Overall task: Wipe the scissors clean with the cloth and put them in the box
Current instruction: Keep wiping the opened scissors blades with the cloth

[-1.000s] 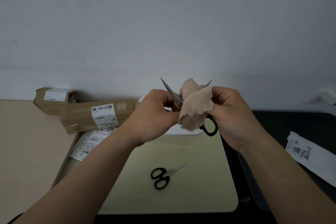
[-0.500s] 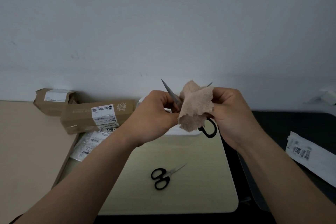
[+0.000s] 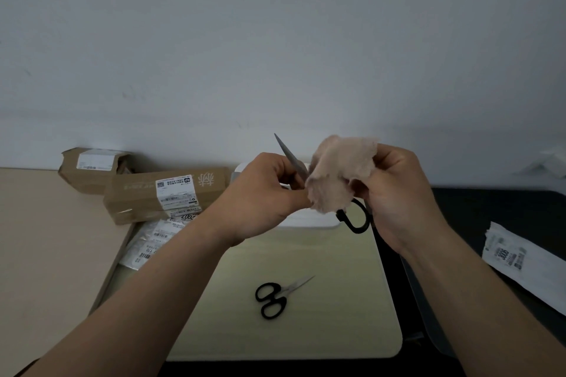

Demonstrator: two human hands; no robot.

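Note:
I hold a pair of black-handled scissors (image 3: 290,157) spread wide above the table. My left hand (image 3: 260,202) grips them low down, and one bare blade points up and to the left. My right hand (image 3: 398,196) grips a beige cloth (image 3: 337,174) bunched over the other blade, which is hidden. One black handle loop (image 3: 356,223) hangs below the cloth. A white box (image 3: 306,221) stands on the table right behind my hands, mostly hidden by them. A second, smaller pair of black-handled scissors (image 3: 272,300) lies closed on the pale mat (image 3: 346,315).
Two brown cardboard parcels (image 3: 159,196) with labels lie at the back left, with a labelled plastic bag (image 3: 150,242) in front of them. A white labelled packet (image 3: 514,257) rests on the dark surface at the right. A plain wall rises close behind.
The cloth in my right hand has slid up the right blade and now covers its tip, which showed before. My left hand and the bare blade have hardly moved.

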